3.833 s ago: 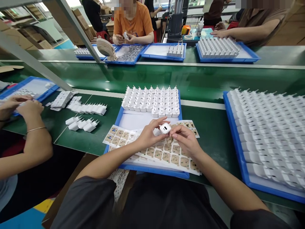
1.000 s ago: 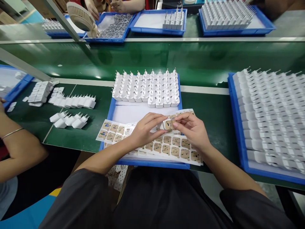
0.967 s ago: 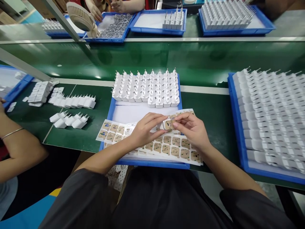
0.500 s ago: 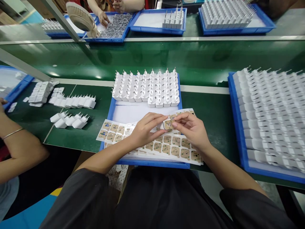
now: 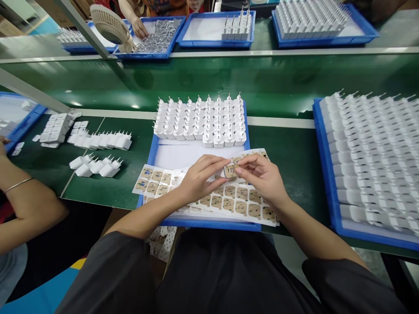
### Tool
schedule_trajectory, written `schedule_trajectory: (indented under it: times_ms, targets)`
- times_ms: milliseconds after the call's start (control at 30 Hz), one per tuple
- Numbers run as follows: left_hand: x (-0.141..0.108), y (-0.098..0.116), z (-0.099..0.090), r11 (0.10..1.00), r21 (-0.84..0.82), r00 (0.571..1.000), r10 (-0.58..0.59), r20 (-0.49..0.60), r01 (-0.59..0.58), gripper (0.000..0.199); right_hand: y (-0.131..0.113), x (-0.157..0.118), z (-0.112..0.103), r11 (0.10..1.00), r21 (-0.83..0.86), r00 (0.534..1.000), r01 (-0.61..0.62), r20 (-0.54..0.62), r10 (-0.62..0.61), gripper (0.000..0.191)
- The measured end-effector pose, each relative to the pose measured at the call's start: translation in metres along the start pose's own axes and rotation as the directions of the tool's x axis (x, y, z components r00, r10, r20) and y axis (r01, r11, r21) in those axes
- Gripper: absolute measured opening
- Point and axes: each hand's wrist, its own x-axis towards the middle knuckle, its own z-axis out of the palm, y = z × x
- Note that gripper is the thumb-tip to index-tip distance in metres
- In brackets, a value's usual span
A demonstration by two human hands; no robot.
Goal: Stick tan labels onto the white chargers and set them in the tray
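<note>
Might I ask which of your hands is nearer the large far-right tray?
Right: the right hand sits left of the large tray, not touching; the left hand is farther left.

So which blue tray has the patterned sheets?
The middle tray on the near bench, below the left hand and right hand; sheets lie across it alone.

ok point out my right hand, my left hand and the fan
Right hand [image 5: 264, 178], head view, middle of the hand
Left hand [image 5: 201, 175], head view, middle of the hand
Fan [image 5: 110, 24], head view, grille
</note>
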Motion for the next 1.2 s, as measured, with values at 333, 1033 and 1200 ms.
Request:
schedule_trajectory:
  times_ms: [333,1033,1200]
  targets:
    - [-0.0018,-0.0005,0.0013,1.000,0.026,1.000,0.005,0.002,-0.005,0.050,0.0006,0.0001,0.0015,0.999,-0.007,0.999,-0.041,-0.023,0.040,0.023]
    - [-0.0044,-0.0013,0.0072,0.998,0.036,0.998,0.058,-0.006,-0.058,0.037,0.0021,0.0005,0.0032,0.992,-0.123,0.999,-0.028,-0.048,0.023,0.020]
    - [-0.0072,-0.0056,0.0075,0.995,0.057,0.997,0.078,0.012,-0.078,0.036,0.0048,0.0018,0.0024,0.992,-0.124,0.999,-0.031,-0.041,0.026,0.021]
